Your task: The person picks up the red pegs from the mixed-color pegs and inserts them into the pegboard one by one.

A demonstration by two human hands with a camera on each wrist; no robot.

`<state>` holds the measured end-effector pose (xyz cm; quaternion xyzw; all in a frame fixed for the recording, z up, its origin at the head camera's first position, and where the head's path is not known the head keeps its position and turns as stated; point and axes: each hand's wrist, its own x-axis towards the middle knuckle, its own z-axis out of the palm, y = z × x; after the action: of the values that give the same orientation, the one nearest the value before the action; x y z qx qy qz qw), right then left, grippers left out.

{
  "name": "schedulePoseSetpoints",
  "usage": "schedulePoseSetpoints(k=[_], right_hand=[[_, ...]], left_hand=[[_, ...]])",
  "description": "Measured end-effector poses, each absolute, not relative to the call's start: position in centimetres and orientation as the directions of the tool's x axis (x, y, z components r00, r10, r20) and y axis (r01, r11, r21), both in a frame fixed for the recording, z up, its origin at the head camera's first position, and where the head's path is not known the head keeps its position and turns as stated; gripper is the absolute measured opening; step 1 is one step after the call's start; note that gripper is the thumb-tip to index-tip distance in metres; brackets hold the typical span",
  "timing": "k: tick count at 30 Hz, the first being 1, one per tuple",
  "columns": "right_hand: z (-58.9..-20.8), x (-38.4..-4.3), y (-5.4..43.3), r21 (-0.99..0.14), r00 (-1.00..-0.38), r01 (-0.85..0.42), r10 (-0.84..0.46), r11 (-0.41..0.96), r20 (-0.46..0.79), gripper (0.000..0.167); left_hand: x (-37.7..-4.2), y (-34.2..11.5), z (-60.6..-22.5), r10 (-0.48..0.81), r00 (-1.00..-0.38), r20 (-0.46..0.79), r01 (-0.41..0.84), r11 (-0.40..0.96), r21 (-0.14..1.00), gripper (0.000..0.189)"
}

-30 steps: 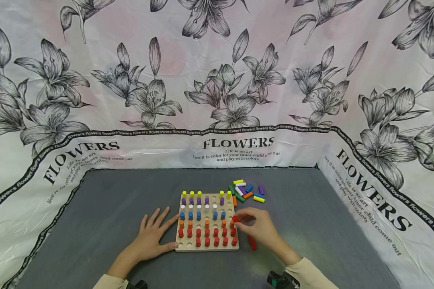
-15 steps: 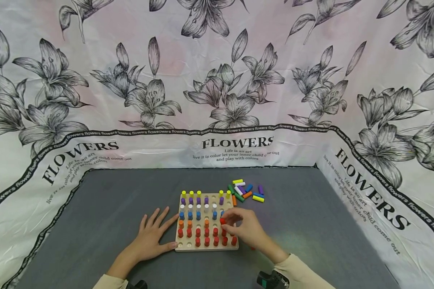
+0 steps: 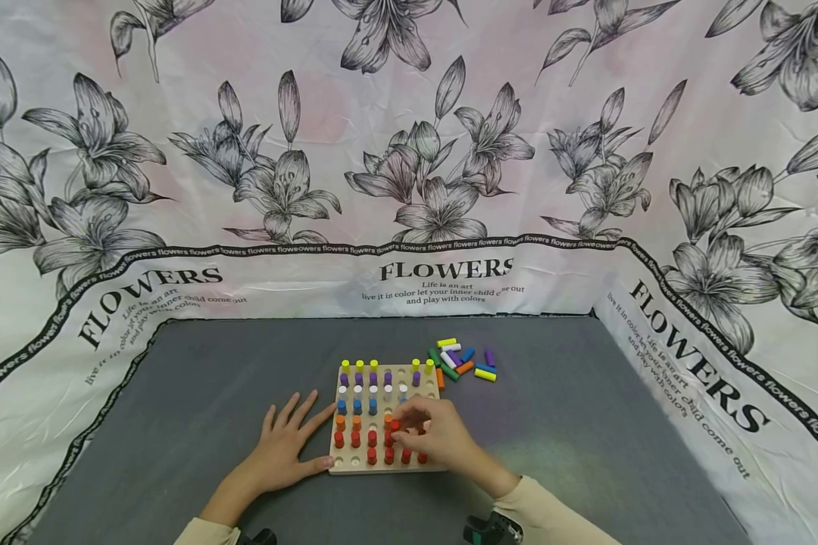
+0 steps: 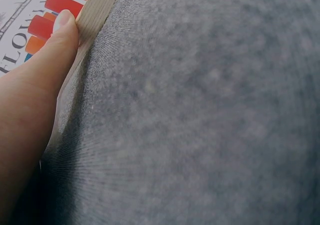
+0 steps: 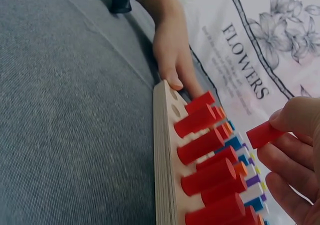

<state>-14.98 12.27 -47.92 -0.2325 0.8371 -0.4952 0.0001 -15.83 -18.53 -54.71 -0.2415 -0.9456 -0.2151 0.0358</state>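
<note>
My right hand (image 3: 443, 435) pinches a red peg (image 5: 263, 135) between thumb and fingertips, over the middle of a wooden pegboard (image 3: 388, 471). In the right wrist view the peg is held tilted, above the tops of the standing pegs. Rows of red, orange, blue, white, purple and yellow pegs (image 3: 360, 365) stand upright in the board; my right hand hides some at the right. Two holes at the front left corner are bare. My left hand (image 3: 282, 443) lies with fingers spread on the table, thumb and forefinger touching the board's left edge. In the left wrist view its thumb (image 4: 64, 37) presses the corner.
Loose pegs (image 3: 465, 368) in green, white, purple, blue, orange and yellow lie on the grey table (image 3: 211, 393) behind the board's right corner. A flowered cloth (image 3: 443, 295) rises along the table's back and sides.
My right hand has moved left across the board with the red peg, from its right edge to the middle. The left hand has stayed in place.
</note>
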Motion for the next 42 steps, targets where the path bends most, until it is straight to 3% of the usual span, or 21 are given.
schedulePoseSetpoints(k=[28, 37, 42], right_hand=[[-48.6, -14.5, 7.9, -0.798, -0.804, -0.482, -0.546, 0.362, 0.238, 0.014], [-49.1, -14.3, 7.5, -0.685, -0.783, -0.574, -0.545, 0.449, 0.299, 0.015], [-48.8, -14.2, 7.2, -0.601, -0.792, -0.587, -0.537, 0.542, 0.29, 0.015]], left_hand=[[-15.8, -18.5, -54.5, 0.435, -0.889, 0.143, 0.454, 0.8, 0.392, 0.083], [-15.6, -18.4, -54.3, 0.448, -0.869, 0.209, 0.494, 0.78, 0.384, 0.082], [-15.6, -18.3, -54.0, 0.438, -0.882, 0.172, 0.47, 0.799, 0.375, 0.083]])
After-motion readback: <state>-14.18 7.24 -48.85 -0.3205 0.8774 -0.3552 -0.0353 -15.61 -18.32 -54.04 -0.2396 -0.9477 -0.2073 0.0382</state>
